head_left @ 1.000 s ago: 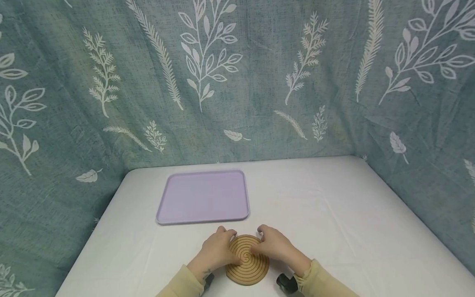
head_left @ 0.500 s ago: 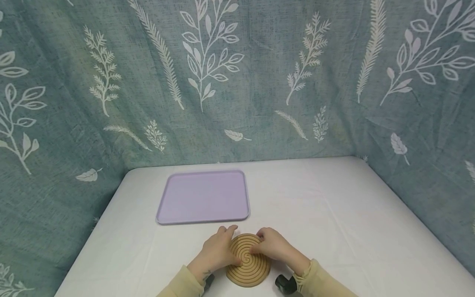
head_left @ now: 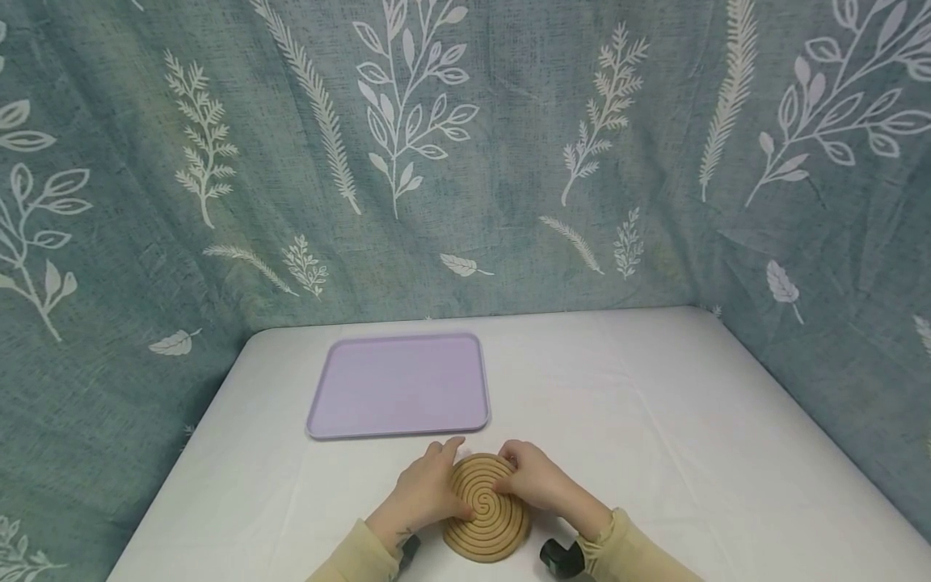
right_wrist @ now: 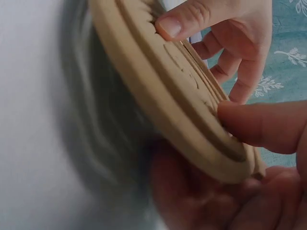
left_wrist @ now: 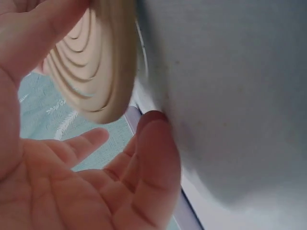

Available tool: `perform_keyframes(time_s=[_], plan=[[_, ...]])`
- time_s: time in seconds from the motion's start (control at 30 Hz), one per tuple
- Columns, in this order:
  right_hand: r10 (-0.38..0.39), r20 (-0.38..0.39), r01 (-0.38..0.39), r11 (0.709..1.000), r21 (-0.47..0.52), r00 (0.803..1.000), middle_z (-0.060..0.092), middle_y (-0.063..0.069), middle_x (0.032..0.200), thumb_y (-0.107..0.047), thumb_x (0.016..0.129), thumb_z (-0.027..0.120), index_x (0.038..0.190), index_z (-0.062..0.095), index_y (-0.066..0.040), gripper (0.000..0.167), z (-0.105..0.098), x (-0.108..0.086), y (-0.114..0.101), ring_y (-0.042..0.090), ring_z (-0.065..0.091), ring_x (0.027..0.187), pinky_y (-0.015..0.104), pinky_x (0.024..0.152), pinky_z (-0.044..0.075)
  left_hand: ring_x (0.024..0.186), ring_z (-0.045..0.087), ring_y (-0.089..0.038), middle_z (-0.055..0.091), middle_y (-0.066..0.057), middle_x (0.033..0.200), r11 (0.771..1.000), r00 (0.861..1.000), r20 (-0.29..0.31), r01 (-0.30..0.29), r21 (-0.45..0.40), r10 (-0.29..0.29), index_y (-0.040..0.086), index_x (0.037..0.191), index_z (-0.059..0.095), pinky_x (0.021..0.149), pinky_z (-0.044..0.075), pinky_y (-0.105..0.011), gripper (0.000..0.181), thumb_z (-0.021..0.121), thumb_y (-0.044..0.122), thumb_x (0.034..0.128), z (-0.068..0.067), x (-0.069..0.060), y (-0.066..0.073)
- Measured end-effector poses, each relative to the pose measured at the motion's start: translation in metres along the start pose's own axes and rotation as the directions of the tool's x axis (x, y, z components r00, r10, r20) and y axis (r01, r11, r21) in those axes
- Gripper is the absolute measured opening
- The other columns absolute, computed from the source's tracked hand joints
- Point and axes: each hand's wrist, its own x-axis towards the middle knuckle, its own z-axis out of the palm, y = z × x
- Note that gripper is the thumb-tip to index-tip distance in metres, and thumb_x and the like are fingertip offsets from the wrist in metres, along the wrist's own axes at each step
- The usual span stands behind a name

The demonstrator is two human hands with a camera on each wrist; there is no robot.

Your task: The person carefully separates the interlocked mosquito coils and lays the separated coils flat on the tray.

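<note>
A round tan disc with spiral grooves [head_left: 486, 533] lies between both hands on the white table. In the wrist views its rim looks thick and stands tilted. My left hand [head_left: 427, 489] is at its left side, thumb resting on the grooved face. Its other fingers [left_wrist: 158, 158] extend past the rim, apart from it in the left wrist view. My right hand [head_left: 538, 483] pinches the right side of the disc, thumb on top and fingers underneath, partly hidden. Something dark, greenish and shiny [right_wrist: 103, 120] sits under the disc, too blurred to tell.
A lilac rectangular tray [head_left: 400, 386] sits farther back on the white table [head_left: 618, 404], left of centre. Behind and beside the table hangs a teal cloth with white leaf prints [head_left: 509, 162]. A black wrist device [head_left: 562, 558] sits below my right wrist.
The far edge of the disc has shifted slightly away from me. My left index finger has stretched out farther, and my right hand has shifted slightly at the rim.
</note>
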Motion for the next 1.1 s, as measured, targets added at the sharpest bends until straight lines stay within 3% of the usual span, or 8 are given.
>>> perform_keyframes(time_s=[0.13,0.27,0.37,0.53,0.67,0.93,1.1], plan=[[-0.002,0.025,-0.001,0.996,0.084,1.0,0.06,0.007,0.075,0.0,0.076,0.067,0.09,0.055,-0.001,0.019,-0.002,-0.001,-0.001,0.013,0.059,0.062,0.024,0.054,0.052,0.101,0.058,-0.034,0.057,-0.018,0.116,0.993,1.0,0.021,-0.003,-0.12,0.005,0.004,0.138,0.038,0.084,0.049,-0.052,0.1,0.086,0.032,0.0549,-0.001,-0.001,-0.002],[-0.04,0.04,0.034,0.988,0.149,0.998,0.061,0.006,0.071,0.003,0.077,0.065,0.09,0.055,0.0,0.017,-0.005,-0.002,-0.003,0.011,0.06,0.059,0.022,0.052,0.051,0.108,0.056,-0.034,0.058,-0.018,0.12,0.959,0.998,0.065,0.004,-0.282,0.015,0.002,0.135,0.039,0.092,0.045,-0.055,0.093,0.085,0.031,0.0602,-0.005,-0.001,-0.003],[-0.076,0.037,0.069,0.983,0.173,0.996,0.061,0.004,0.068,0.003,0.079,0.064,0.089,0.054,0.0,0.015,-0.009,-0.003,-0.006,0.009,0.057,0.056,0.02,0.049,0.048,0.097,0.06,-0.025,0.063,-0.012,0.109,0.913,0.996,0.079,-0.009,-0.407,0.045,0.001,0.127,0.048,0.086,0.051,-0.045,0.075,0.083,0.029,0.0659,-0.009,0.002,-0.004],[-0.138,0.001,0.135,0.969,0.207,0.99,0.066,0.009,0.067,0.001,0.082,0.063,0.09,0.054,0.002,0.013,-0.015,-0.005,-0.014,0.01,0.058,0.056,0.02,0.048,0.046,0.078,0.062,-0.013,0.067,-0.006,0.091,0.824,0.995,0.049,-0.041,-0.565,0.083,0.0,0.11,0.06,0.07,0.054,-0.025,0.045,0.077,0.023,0.0743,-0.02,0.005,-0.004],[-0.181,-0.036,0.184,0.955,0.231,0.983,0.067,0.017,0.072,0.003,0.083,0.061,0.091,0.052,0.005,0.012,-0.022,-0.009,-0.027,0.012,0.061,0.061,0.023,0.052,0.05,0.076,0.063,-0.011,0.068,-0.007,0.091,0.786,0.998,0.013,-0.041,-0.617,0.062,-0.001,0.108,0.063,0.069,0.054,-0.022,0.042,0.076,0.022,0.0757,-0.029,0.006,-0.003],[-0.202,-0.112,0.225,0.94,0.256,0.973,0.068,0.014,0.076,0.003,0.085,0.06,0.097,0.053,0.004,0.014,-0.029,0.0,-0.034,0.013,0.063,0.065,0.024,0.056,0.053,0.075,0.065,-0.014,0.069,-0.01,0.09,0.721,0.998,-0.038,-0.065,-0.69,0.053,-0.001,0.106,0.064,0.069,0.056,-0.03,0.037,0.074,0.02,0.0778,-0.043,0.011,0.001],[-0.242,-0.168,0.28,0.925,0.259,0.956,0.068,0.017,0.079,0.003,0.085,0.06,0.098,0.053,0.006,0.015,-0.036,0.003,-0.049,0.014,0.065,0.067,0.024,0.058,0.054,0.074,0.067,-0.015,0.069,-0.014,0.09,0.703,0.994,-0.096,-0.101,-0.704,0.047,-0.001,0.111,0.063,0.067,0.057,-0.032,0.038,0.073,0.018,0.079,-0.056,0.014,0.01]])
